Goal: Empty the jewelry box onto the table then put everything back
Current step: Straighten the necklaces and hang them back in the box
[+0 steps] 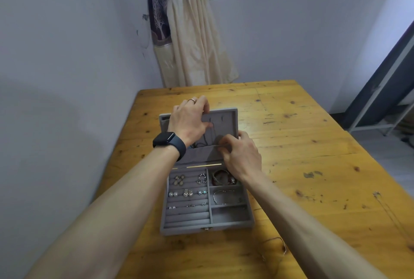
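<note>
Grey velvet covers the jewelry box, which sits open on the wooden surface straight in front of me, its lid standing upright at the far side. My left grip holds the lid's top edge, fingers curled over the rim and thumb on the inner face. My right grip is lower and to the right, against the inside of the lid, its fingertips pinching a thin strand at the top of the lid's pocket. I cannot tell whether that strand belongs to the pocket's rim or to the dark necklace hanging down the lid between my two grips.

Below both grips, nearer to me, the tray holds earrings and pearl studs tucked into the padded rows on the left. A beaded bracelet lies in the far right compartment, just under my right wrist, and a thin bangle in the one behind it.

Out on the surface, a fine chain lies well to the right, and a thin cord lies near the box's front right corner, under my right forearm. A black watch is on my left wrist.
</note>
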